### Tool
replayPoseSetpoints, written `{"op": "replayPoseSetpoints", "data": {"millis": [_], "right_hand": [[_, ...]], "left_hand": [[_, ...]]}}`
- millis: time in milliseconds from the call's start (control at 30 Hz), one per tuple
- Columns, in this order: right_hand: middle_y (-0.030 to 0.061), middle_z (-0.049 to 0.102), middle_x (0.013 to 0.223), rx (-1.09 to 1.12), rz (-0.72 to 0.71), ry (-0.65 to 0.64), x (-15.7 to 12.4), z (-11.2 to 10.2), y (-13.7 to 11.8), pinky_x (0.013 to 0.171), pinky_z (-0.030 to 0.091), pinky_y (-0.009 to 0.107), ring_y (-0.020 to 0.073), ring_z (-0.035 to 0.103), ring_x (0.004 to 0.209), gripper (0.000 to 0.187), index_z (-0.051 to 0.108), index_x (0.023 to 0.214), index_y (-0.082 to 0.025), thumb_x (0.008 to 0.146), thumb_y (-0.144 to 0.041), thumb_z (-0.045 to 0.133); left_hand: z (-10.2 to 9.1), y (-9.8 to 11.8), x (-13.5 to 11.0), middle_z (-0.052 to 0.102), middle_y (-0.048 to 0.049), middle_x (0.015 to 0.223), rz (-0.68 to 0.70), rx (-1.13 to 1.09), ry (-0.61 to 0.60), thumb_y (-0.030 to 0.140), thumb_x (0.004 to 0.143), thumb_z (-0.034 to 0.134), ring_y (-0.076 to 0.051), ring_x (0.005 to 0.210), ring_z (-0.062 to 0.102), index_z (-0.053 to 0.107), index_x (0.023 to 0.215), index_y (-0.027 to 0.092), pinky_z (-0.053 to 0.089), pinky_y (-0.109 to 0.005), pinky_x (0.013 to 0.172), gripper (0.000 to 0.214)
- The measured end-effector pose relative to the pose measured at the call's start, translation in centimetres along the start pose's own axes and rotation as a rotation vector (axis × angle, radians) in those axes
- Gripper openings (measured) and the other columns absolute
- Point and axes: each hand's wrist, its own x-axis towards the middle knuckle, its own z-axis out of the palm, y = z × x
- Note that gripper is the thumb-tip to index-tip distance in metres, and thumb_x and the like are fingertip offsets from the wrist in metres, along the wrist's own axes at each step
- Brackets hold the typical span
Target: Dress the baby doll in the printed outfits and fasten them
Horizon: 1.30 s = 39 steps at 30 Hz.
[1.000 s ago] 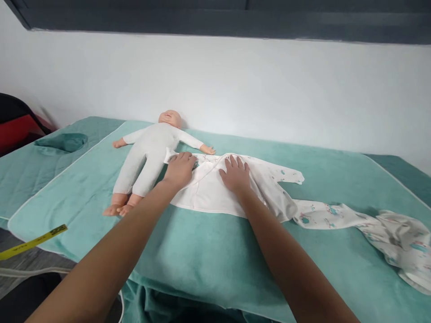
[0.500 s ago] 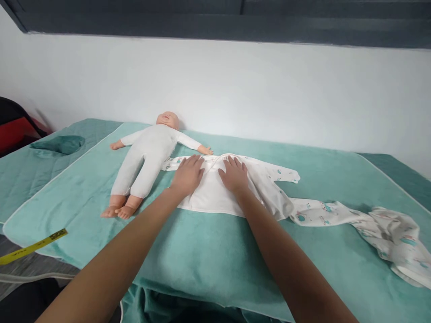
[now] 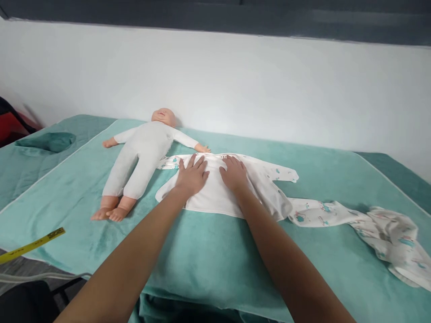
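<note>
A white baby shirt (image 3: pixel 212 193) with printed sleeves lies spread on the green bed cover. My left hand (image 3: pixel 193 176) rests flat on the shirt's left half, its fingers spread toward the neckline. On the other side of the chest, my right hand (image 3: pixel 234 173) presses flat with fingers stretched out; neither hand grips the cloth. A baby doll (image 3: pixel 144 152) in a white cloth body lies on its back to the left, its near hand close to the shirt's upper edge. Printed baby pants (image 3: pixel 323 213) lie to the right, one leg end by the shirt and the rest crumpled.
The green cover (image 3: pixel 215 255) spans the bed up to the white wall (image 3: pixel 215 85). A dark green cushion-like thing (image 3: pixel 47 141) lies at the far left. A yellow strip (image 3: pixel 32 246) and a pale cable (image 3: pixel 40 277) are at the lower left. A dark overhang (image 3: pixel 215 18) runs above.
My left hand has slid slightly to the right across the shirt, and the shirt's lower left corner now shows spread out. The view has shifted a little; my right hand stays put.
</note>
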Motion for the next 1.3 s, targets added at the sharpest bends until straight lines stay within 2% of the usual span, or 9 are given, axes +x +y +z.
{"op": "replayPoseSetpoints", "data": {"millis": [200, 400, 467, 567, 667, 800, 967, 1133, 1300], "right_hand": [[0.0037, 0.067, 0.129, 0.162, 0.047, 0.097, 0.0, -3.2, 3.1, 0.097, 0.047, 0.032, 0.0187, 0.062, 0.114, 0.047, 0.059, 0.133, -0.025, 0.095, -0.033, 0.033], [0.0179, 0.068, 0.113, 0.114, 0.317, 0.339, -1.2, -10.1, 12.8, 0.083, 0.048, 0.037, 0.0246, 0.063, 0.094, 0.038, 0.062, 0.116, -0.012, 0.089, -0.033, 0.045], [0.016, 0.069, 0.097, -0.012, 0.48, 0.277, -1.8, -11.6, 15.8, 0.073, 0.046, 0.036, 0.0255, 0.062, 0.085, 0.029, 0.065, 0.096, -0.016, 0.086, -0.041, 0.055], [0.0086, 0.064, 0.07, -0.045, 0.558, 0.069, -2.4, -12.4, 18.4, 0.062, 0.04, 0.035, 0.0225, 0.056, 0.066, 0.03, 0.06, 0.068, -0.021, 0.08, -0.048, 0.066], [0.0019, 0.056, 0.06, 0.155, 0.548, 0.133, -2.6, -12.4, 18.5, 0.059, 0.037, 0.033, 0.0177, 0.049, 0.059, 0.031, 0.053, 0.059, -0.022, 0.075, -0.04, 0.073], [-0.0003, 0.058, 0.069, 0.592, 0.562, 0.348, -2.3, -12.5, 17.4, 0.06, 0.042, 0.029, 0.0147, 0.052, 0.064, 0.019, 0.057, 0.074, -0.021, 0.08, -0.034, 0.07], [-0.0021, 0.055, 0.068, 0.829, 0.602, 0.416, -2.0, -12.9, 17.6, 0.059, 0.045, 0.025, 0.0104, 0.05, 0.064, 0.021, 0.057, 0.074, -0.02, 0.078, -0.03, 0.074], [-0.003, 0.052, 0.065, 0.827, 0.566, 0.391, -1.6, -12.4, 18.4, 0.057, 0.045, 0.024, 0.0099, 0.047, 0.06, 0.027, 0.048, 0.072, -0.021, 0.08, -0.033, 0.071], [-0.0017, 0.053, 0.07, 0.596, 0.51, 0.418, -1.1, -11.9, 18.8, 0.066, 0.046, 0.029, 0.0127, 0.049, 0.066, 0.019, 0.051, 0.078, -0.022, 0.081, -0.032, 0.066]], "left_hand": [[0.5, 0.1, -0.2, 0.032, -0.0022, 0.161, 0.019, -0.007, 0.03, 0.041, 0.098, 0.033, -0.032, 0.153, 0.016, 0.048, 0.145, 0.028, 0.008, -0.07, 0.118, 0.051], [0.8, 0.0, 0.0, 0.031, -0.0012, 0.161, 0.01, -0.018, 0.034, 0.041, 0.097, 0.032, -0.031, 0.152, 0.017, 0.049, 0.144, 0.027, 0.007, -0.07, 0.118, 0.051], [0.8, 0.0, 0.0, 0.032, -0.0012, 0.161, 0.011, -0.02, 0.036, 0.041, 0.097, 0.033, -0.031, 0.152, 0.017, 0.05, 0.143, 0.028, 0.007, -0.069, 0.119, 0.051], [0.7, 0.0, -0.1, 0.033, -0.0011, 0.161, 0.013, -0.024, 0.043, 0.041, 0.097, 0.035, -0.031, 0.152, 0.017, 0.051, 0.142, 0.029, 0.008, -0.068, 0.119, 0.05], [0.6, 0.1, -0.2, 0.033, -0.0007, 0.161, 0.01, -0.022, 0.045, 0.041, 0.097, 0.033, -0.03, 0.152, 0.018, 0.051, 0.141, 0.028, 0.008, -0.068, 0.119, 0.049], [0.7, 0.0, -0.2, 0.032, 0.0009, 0.161, 0.002, -0.011, 0.032, 0.041, 0.098, 0.03, -0.029, 0.152, 0.017, 0.051, 0.141, 0.027, 0.01, -0.068, 0.119, 0.05], [0.8, 0.0, -0.1, 0.032, 0.0026, 0.161, 0.003, -0.004, 0.027, 0.042, 0.098, 0.028, -0.028, 0.152, 0.017, 0.05, 0.142, 0.028, 0.01, -0.067, 0.12, 0.051], [0.8, 0.1, -0.2, 0.032, 0.0027, 0.161, -0.007, 0.002, 0.018, 0.042, 0.098, 0.029, -0.028, 0.152, 0.017, 0.05, 0.142, 0.028, 0.01, -0.066, 0.12, 0.051], [0.8, 0.0, -0.2, 0.033, 0.0027, 0.161, 0.001, 0.001, 0.033, 0.042, 0.098, 0.028, -0.028, 0.152, 0.018, 0.051, 0.141, 0.028, 0.012, -0.067, 0.12, 0.051]]}}
